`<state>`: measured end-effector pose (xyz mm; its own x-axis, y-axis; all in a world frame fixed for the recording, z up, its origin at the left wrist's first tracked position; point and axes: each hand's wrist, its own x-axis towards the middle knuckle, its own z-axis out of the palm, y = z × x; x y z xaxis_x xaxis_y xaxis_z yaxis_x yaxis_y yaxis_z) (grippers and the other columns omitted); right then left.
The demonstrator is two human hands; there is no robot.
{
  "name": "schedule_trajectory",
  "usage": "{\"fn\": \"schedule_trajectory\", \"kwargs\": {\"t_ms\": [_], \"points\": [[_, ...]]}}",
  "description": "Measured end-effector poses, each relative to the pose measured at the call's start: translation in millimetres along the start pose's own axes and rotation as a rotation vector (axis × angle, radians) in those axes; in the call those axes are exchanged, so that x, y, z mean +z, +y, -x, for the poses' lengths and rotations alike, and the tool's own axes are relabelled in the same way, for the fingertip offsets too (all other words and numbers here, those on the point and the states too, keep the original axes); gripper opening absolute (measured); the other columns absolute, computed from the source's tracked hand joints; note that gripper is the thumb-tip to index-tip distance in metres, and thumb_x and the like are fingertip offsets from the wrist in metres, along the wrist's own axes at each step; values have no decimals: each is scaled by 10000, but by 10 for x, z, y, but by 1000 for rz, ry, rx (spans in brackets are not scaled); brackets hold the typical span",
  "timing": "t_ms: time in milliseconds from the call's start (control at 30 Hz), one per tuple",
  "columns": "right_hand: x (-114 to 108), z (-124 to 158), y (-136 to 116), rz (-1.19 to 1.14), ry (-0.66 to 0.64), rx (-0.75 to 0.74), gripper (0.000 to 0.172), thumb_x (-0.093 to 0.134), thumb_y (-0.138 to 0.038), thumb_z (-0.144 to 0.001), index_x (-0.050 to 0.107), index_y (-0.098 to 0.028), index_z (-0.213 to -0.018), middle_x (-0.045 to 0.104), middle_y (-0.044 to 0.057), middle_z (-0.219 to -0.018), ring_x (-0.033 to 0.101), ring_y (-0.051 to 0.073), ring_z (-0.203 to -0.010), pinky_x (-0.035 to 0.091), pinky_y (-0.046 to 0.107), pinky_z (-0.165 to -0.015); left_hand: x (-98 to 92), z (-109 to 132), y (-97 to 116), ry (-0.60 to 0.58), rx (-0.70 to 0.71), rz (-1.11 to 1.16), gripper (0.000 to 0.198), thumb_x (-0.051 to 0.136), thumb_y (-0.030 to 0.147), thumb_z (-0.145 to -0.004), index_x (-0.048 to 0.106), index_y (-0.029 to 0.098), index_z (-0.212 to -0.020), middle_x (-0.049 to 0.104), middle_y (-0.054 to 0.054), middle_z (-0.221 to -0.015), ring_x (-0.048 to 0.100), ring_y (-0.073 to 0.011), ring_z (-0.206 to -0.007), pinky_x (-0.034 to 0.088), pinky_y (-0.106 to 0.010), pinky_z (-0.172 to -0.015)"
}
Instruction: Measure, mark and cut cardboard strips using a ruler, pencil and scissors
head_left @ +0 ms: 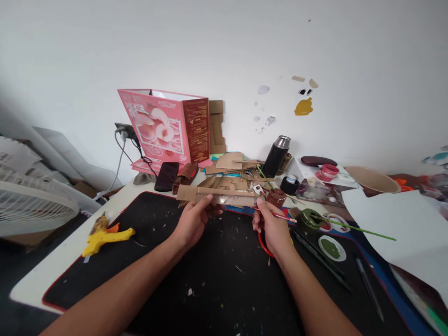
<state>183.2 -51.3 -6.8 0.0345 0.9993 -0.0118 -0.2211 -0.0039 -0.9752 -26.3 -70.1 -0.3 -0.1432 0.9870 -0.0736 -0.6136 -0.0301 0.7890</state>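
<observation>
My left hand [196, 218] is closed on a strip of brown cardboard [186, 192] and a clear ruler [233, 199] laid along it, the thumb on top. At the other end my right hand [275, 226] pinches the ruler, its thumb near the ruler's tip. A thin red-and-white pencil [285, 217] sticks out to the right from the right hand's fingers. The strip and ruler are held level above the far side of the black mat [210, 280]. Red-handled scissors [265, 245] lie partly hidden under my right hand.
A yellow hot glue gun [108, 234] lies at left. Cardboard scraps [229, 161], a phone [166, 177] and a black flask [276, 156] stand or lie behind. Right of my hands are a green paint jar [310, 220] with a brush, a paint lid [332, 248] and pens [369, 289].
</observation>
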Motion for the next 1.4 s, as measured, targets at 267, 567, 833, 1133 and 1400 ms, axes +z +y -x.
{"fn": "schedule_trajectory", "kwargs": {"t_ms": [267, 567, 833, 1133, 1400], "points": [[-20, -7, 45, 22, -85, 10, 636, 827, -748, -812, 593, -195, -603, 564, -27, -483, 538, 100, -376, 325, 184, -356, -379, 222, 448, 180, 50, -85, 377, 952, 247, -691, 773, 162, -1012, 812, -41, -893, 744, -155, -665, 634, -232, -606], [-46, 7, 38, 77, -82, -75, 566, 788, -699, -890, 622, -206, -667, 590, -28, -501, 545, 106, -396, 350, 194, -375, -776, 557, 667, 342, -28, -294, 254, 855, 158, -773, 748, 175, -1003, 776, -13, -877, 722, -128, -650, 637, -190, -600], [-51, -29, 55, -27, 43, -58, 534, 837, -672, -847, 629, -206, -691, 564, -45, -507, 533, 113, -384, 330, 205, -361, -773, 757, 577, 315, -167, -394, 521, 945, 322, -648, 700, 178, -1085, 793, -53, -911, 792, -222, -739, 682, -311, -709], [-98, 72, -107, 13, 56, -45, 548, 830, -666, -868, 603, -209, -669, 537, -49, -492, 515, 105, -387, 343, 206, -368, -525, 549, 166, -23, -9, -989, 450, 733, 484, -808, 746, 224, -1175, 813, -90, -1078, 765, -330, -1030, 606, -534, -1010], [-340, 402, -113, 178, 100, 11, 546, 771, -655, -936, 603, -217, -656, 567, -31, -519, 562, 129, -419, 420, 236, -418, -633, 702, 344, -14, 341, -1089, 436, 665, 291, -949, 703, 293, -1383, 729, -96, -1400, 677, -312, -1303, 509, -519, -1167]]}}
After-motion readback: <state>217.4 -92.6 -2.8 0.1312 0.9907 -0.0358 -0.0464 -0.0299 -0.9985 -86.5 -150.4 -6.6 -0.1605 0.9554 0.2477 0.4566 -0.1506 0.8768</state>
